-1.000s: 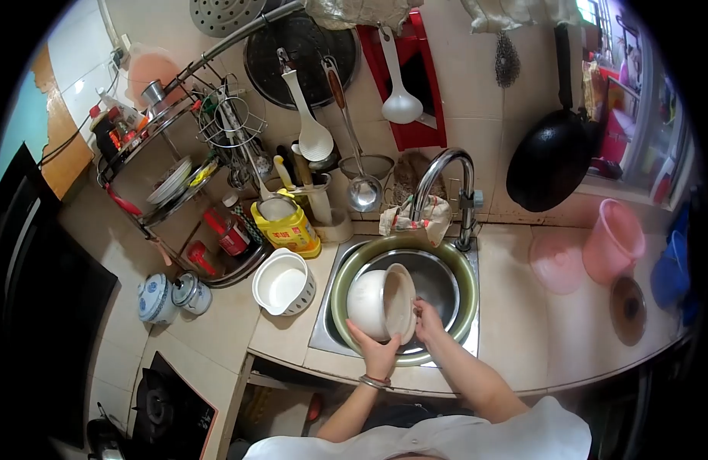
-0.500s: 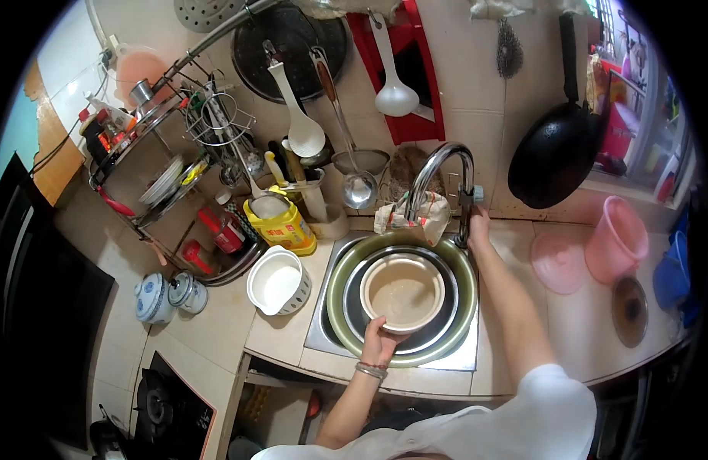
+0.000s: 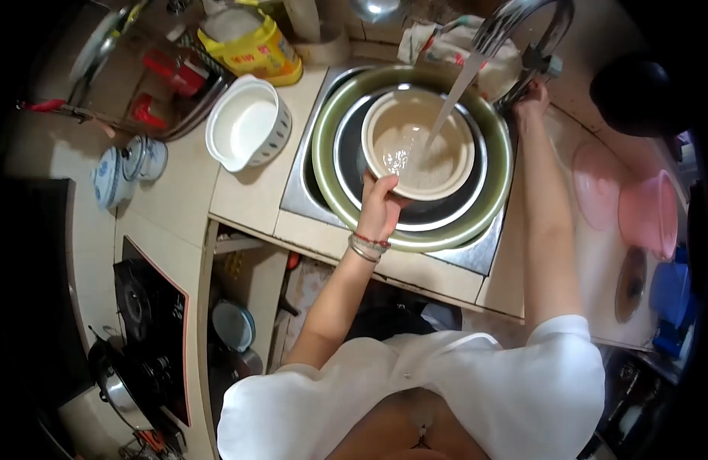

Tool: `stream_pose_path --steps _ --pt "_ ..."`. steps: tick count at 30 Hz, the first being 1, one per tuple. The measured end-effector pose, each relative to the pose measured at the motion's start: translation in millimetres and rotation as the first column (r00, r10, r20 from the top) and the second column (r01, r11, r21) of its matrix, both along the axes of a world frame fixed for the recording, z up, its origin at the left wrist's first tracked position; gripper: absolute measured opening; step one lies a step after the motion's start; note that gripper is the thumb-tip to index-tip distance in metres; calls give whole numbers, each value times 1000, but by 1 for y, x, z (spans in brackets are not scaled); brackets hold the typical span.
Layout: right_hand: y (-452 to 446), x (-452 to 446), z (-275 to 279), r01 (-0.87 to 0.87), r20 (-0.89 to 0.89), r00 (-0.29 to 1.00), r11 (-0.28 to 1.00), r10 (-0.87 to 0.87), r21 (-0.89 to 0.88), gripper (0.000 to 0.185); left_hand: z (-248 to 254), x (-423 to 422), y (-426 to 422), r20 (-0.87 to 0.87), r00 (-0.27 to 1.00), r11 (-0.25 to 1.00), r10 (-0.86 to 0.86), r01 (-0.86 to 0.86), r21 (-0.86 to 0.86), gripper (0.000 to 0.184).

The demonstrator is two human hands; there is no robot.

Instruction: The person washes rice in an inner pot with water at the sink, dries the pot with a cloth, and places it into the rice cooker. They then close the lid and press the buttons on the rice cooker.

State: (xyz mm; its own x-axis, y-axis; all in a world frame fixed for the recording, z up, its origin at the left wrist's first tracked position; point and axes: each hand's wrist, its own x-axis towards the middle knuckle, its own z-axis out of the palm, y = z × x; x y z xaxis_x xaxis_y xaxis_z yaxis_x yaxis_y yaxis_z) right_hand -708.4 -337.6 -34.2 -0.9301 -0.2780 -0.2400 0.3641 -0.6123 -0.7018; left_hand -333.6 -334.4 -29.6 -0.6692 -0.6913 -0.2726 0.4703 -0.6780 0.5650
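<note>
The left hand point(image 3: 381, 208) holds a bowl point(image 3: 463, 172) by its edge, top middle, inside the ring of a green tub point(image 3: 322, 157). Water point(image 3: 454, 96) runs into the bowl from the tap point(image 3: 501, 27), upper right, with the right hand point(image 3: 532, 103) at its bottom. A white pot point(image 3: 246, 126) sits upper left.
</note>
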Motion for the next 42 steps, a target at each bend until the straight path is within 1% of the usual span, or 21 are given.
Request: stream_pose_path --steps 4,6,8,9,10,12,14,17,19,20,21,25,28,30,32,33,35,36,38,41,42 --pt "8 12 8 -60 -118 991 998 62 24 16 6 0 0 20 999 997 28 -27 -72 57" --pt "10 9 5 -82 -84 993 997 82 2 17 5 0 0 12 998 996 57 -56 -66 58" --pt "10 3 0 -55 -62 997 998 54 -7 17 5 0 0 23 996 994 92 -90 -70 58" --pt "8 12 7 6 -77 997 998 -2 56 17 4 1 1 33 993 992 110 -107 -69 58" --pt "8 -3 -5 -30 -81 996 1000 30 -1 16 4 1 1 39 991 989 130 -126 -81 58" --pt "8 -21 -20 19 -131 991 998 -10 64 15 4 1 2 54 986 983 160 -154 -104 58" --pt "11 0 -4 -22 -65 998 999 20 -25 15 4 1 1 39 980 976 194 -189 -113 75" --pt "12 -26 -27 -62 -83 995 998 59 -27 16 1 -1 3 35 958 947 283 -273 -171 92" --pt "10 -31 -33 -117 -105 988 993 113 -34 15 6 -1 4 39 954 938 298 -285 -199 89" --pt "15 -24 -23 -145 -107 984 989 142 -28 14 5 -1 4 35 952 933 303 -289 -212 88" --pt "9 19 11 -83 -91 992 997 82 -8 13 5 0 3 36 950 933 310 -297 -201 88" --pt "13 -16 -19 -102 -144 985 993 93 -54 12 6 -1 4 29 953 939 303 -293 -183 86" --pt "18 -18 -22 -136 -81 988 989 131 -58 11 5 -1 4 5 960 949 280 -276 -150 84" --pt "19 -20 -27 -171 -124 978 985 171 11 12 5 3 6 -5 958 949 287 -285 -135 83" --pt "15 -2 -5 -190 -52 979 977 196 101 15 9 0 4 -44 954 942 298 -301 -145 83" --pt "17 -3 -6 -184 -140 971 980 193 75 16 3 0 4 -88 957 954 276 -284 -94 79" --pt "16 -25 -31 -132 -244 960 991 137 34 16 7 1 2 -40 972 962 233 -237 -136 62" --pt "17 -14 -19 -140 -240 958 986 157 86 16 9 2 3 13 977 966 215 -210 -148 54" --pt "15 -90 -74 -131 -557 759 918 336 375 20 7 1 3 60 982 979 181 -174 -105 51" --pt "15 -45 -22 -250 -396 644 669 655 700 21 5 3 4 63 997 997 53 -50 -51 53" --pt "17 -44 -13 -271 -374 649 661 663 700 20 5 3 3 13 1000 1000 -14 14 -23 54"
